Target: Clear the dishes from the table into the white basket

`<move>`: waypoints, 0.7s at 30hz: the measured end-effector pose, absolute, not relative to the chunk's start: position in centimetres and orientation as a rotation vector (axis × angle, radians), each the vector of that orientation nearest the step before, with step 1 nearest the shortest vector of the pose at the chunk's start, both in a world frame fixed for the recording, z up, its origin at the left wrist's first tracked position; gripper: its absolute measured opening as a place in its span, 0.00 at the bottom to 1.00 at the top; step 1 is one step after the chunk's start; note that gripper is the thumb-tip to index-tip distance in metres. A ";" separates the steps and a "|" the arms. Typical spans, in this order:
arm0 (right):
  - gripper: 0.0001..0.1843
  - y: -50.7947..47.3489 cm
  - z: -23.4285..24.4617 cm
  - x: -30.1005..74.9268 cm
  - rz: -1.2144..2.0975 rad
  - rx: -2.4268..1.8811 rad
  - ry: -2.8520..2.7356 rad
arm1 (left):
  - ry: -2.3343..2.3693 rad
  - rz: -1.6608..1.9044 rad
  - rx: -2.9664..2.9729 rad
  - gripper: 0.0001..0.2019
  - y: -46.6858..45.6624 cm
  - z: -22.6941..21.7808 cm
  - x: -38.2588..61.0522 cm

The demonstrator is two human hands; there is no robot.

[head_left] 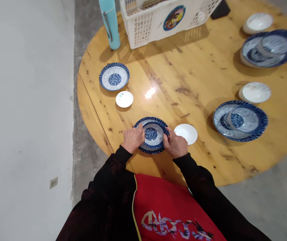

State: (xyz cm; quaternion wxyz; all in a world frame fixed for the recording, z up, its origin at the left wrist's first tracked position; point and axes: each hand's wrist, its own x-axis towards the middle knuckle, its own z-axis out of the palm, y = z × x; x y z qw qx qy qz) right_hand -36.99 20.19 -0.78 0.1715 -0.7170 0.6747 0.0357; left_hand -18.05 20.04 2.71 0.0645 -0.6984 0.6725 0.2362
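Between my two hands is a small blue-and-white dish (151, 134), over a larger blue-rimmed plate (151, 151) near the table's front edge. My left hand (133, 138) is closed on the dish's left rim, the thumb side toward its centre. On the opposite side, my right hand (175, 143) grips the right rim with fingers curled around it. Whether the dish rests on the plate or is held just above it, I cannot tell. Just beyond my right hand lies a white bowl (188, 133), partly covered by the fingers.
A blue-rimmed plate (114, 80) and a small white dish (124, 99) lie at the left of the round wooden table (158, 77). Plates holding glass bowls (240, 120) and white bowls (255, 92) are at right. A white basket (156, 25) and turquoise bottle (112, 26) stand behind.
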 end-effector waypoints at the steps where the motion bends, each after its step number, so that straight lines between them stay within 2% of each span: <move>1: 0.26 20.1 -0.7 -36.9 0.119 -2.034 1.915 | 2.031 0.703 -2.100 0.18 20.0 2.8 -18.0; 7: 0.21 19.8 -1.0 -37.4 0.100 -1.995 1.843 | 2.027 0.694 -2.058 0.20 19.8 3.1 -17.6; 14: 0.15 19.9 -1.9 -36.5 -0.181 -1.503 1.630 | 2.003 1.066 -2.105 0.16 20.0 2.1 -17.2; 21: 0.11 21.6 -2.1 -36.1 -0.392 -1.654 1.740 | 2.085 1.054 -2.133 0.15 20.9 2.1 -17.4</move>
